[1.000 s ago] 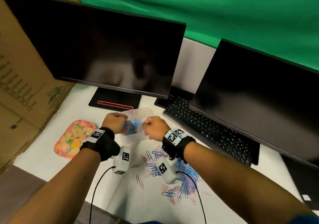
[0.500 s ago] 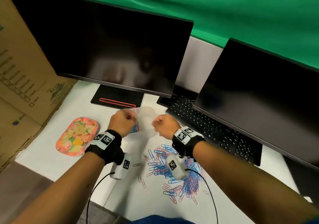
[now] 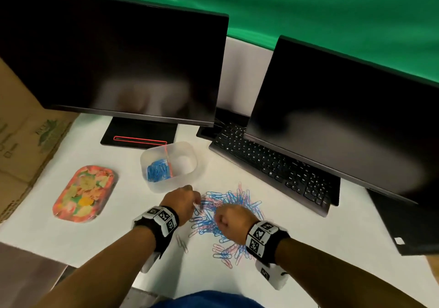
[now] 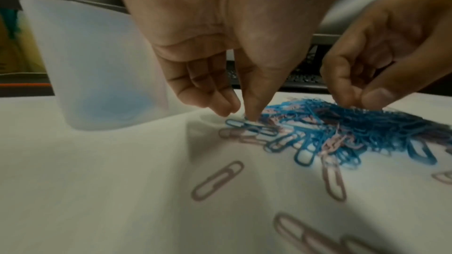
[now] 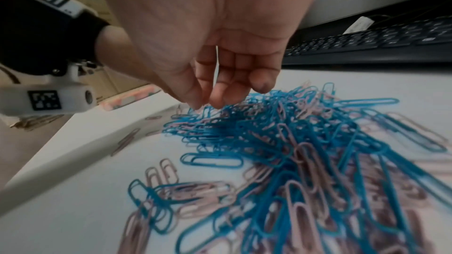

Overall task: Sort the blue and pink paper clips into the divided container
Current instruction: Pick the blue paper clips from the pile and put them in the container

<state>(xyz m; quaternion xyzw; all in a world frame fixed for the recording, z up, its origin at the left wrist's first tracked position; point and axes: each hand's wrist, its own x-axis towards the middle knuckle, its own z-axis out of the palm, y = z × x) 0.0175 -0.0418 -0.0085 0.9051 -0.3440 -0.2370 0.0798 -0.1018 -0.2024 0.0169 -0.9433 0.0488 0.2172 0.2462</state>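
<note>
We let go of the container (image 3: pixel 183 181) and both hands moved down to the clip pile (image 3: pixel 228 215), our left hand (image 3: pixel 181 202) pinching a blue clip (image 4: pixel 249 126) and our right hand (image 3: pixel 231 221) curled, holding nothing yet.

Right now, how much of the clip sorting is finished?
Only some. Blue clips fill one side of the divided container; the other side looks empty. The left hand and right hand are picking at the mixed pile with their fingers. Most blue clips and seemingly every pink one still wait on the table.
</note>
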